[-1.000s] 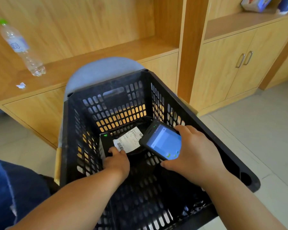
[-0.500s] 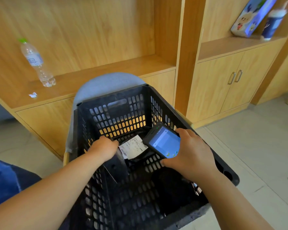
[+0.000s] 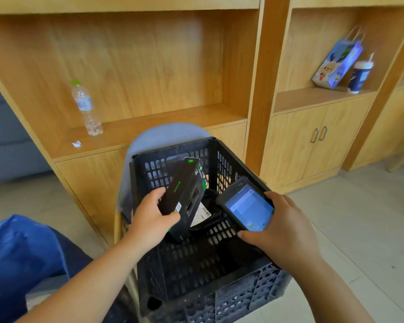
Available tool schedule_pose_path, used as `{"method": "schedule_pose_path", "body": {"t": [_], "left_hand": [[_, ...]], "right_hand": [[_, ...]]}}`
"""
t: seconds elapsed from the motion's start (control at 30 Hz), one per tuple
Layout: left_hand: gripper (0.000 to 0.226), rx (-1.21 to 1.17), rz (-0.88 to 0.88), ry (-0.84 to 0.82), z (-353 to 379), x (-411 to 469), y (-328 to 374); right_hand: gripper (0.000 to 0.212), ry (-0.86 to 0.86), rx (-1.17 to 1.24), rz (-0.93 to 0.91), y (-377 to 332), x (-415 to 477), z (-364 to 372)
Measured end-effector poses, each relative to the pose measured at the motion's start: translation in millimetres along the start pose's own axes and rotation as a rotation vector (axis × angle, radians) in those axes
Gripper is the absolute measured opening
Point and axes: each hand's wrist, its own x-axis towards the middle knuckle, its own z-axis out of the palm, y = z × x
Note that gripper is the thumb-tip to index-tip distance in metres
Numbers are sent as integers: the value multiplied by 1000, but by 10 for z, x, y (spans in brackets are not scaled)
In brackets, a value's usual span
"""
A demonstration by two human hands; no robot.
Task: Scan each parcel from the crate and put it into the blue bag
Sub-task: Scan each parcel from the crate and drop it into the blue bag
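The black plastic lattice crate stands in front of the person, apparently on a grey chair whose rounded back rises just behind it. The crumpled blue bag lies low to the left, well apart from the crate. The left hand has thumb and fingers curled round the lower end of a long black cardboard box with green print, held tilted on edge above the crate's inside. The right hand is wrapped round a black handheld scanner with a lit blue screen, just beside the box, its head aimed into the crate. This looks like the scanning step. It would go best by turning the box until its small barcode sticker, by the left thumb, faces the scanner head, then holding both steady. The box can then swing left over the crate wall to the bag. A white shipping label shows below the box on something dark on the crate floor, probably another parcel, and the scanner could catch it by mistake. Behind stands a wooden shelving unit with cupboard doors. It holds a blue paper gift bag, a clear water bottle with a green cap, a lidded cup and a scrap of paper, none of them in the way.
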Motion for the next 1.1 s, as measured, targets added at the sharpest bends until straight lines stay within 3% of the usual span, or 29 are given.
{"method": "schedule_pose_path", "body": {"t": [0.23,0.43,0.67,0.83,1.1], "left_hand": [[72,138,407,-88,221,-447,197],[76,421,762,-60,197,-754,147],[79,641,797,-36,-110,-1215,-11],[82,819,757,-23,-340,-1527,-226],[113,956,575,-79,-432,-1584,-380]], "right_hand": [[76,198,80,122,228,-310,-182],[82,298,120,145,326,-610,-345],[81,249,152,89,165,-960,-366],[92,154,141,44,-23,-1193,-181],[92,71,109,3,-206,-1356,73]]}}
